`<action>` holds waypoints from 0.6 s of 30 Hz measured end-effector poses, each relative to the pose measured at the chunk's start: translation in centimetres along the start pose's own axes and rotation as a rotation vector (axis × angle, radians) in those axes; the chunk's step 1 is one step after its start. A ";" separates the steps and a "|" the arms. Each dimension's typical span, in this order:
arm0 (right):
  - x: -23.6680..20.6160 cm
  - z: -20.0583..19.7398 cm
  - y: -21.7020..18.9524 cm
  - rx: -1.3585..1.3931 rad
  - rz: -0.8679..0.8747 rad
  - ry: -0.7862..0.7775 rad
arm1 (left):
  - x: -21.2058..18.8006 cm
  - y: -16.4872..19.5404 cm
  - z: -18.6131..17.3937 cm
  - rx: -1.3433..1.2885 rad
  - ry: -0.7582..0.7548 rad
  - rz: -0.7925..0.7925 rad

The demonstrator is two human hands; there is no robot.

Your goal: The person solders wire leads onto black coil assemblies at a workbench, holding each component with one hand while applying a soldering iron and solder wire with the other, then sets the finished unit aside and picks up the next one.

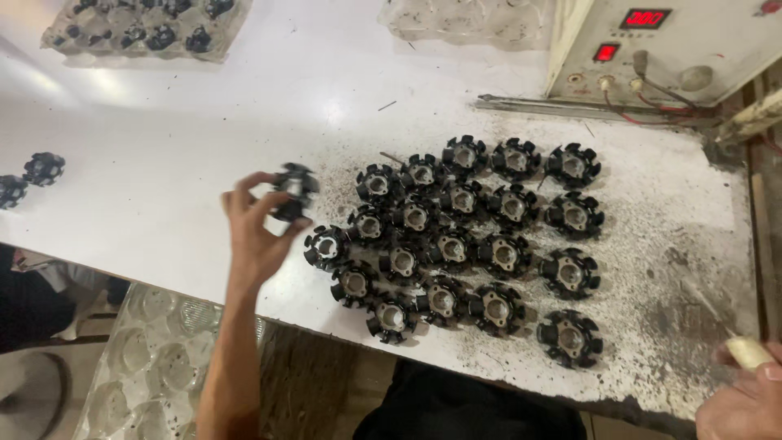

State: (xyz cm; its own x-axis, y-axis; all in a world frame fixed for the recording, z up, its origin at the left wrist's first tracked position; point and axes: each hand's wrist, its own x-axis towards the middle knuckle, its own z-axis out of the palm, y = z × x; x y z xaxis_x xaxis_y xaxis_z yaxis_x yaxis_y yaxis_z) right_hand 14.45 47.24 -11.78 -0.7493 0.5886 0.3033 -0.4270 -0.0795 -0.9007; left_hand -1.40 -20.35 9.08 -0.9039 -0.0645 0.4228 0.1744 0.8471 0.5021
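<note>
Holding a stator core, left hand over bare tabletop near its edge.

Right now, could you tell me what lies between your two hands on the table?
In the head view, a cluster of black stator cores lies between left hand and right hand.

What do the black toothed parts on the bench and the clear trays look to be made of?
The black toothed parts look like metal cores with a matte black coating, likely plastic or paint: each bare centre hub shines grey. The left hand holds one, blurred. The clear tray below the table looks like thin moulded plastic: see-through, glossy, with round pockets.
</note>
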 end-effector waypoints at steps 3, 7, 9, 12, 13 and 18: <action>-1.2 -1.3 -1.8 0.119 0.043 0.061 | -3.4 10.4 3.6 -0.070 -0.218 0.326; -4.3 -0.1 -6.9 0.139 0.041 0.130 | -8.2 22.9 11.7 -0.438 -0.458 0.654; -5.3 0.9 -8.5 -0.002 -0.062 0.161 | -9.7 27.7 16.1 -0.512 -0.538 0.747; -6.2 1.0 -10.3 -0.130 -0.150 0.213 | -11.1 32.0 21.4 -0.491 -0.545 0.777; -6.3 0.8 -10.6 -0.145 -0.161 0.223 | -11.5 32.9 22.8 -0.471 -0.541 0.771; -6.3 -0.3 -9.9 -0.149 -0.164 0.261 | -12.5 33.3 26.7 -0.348 -0.515 0.772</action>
State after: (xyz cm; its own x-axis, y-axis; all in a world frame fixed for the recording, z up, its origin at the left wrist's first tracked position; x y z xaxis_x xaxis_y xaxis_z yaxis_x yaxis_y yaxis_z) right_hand 23.55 44.51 -4.84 -0.5136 0.7717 0.3750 -0.4381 0.1399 -0.8880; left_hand 5.28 22.69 0.38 -0.5388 0.7473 0.3889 0.8175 0.3524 0.4555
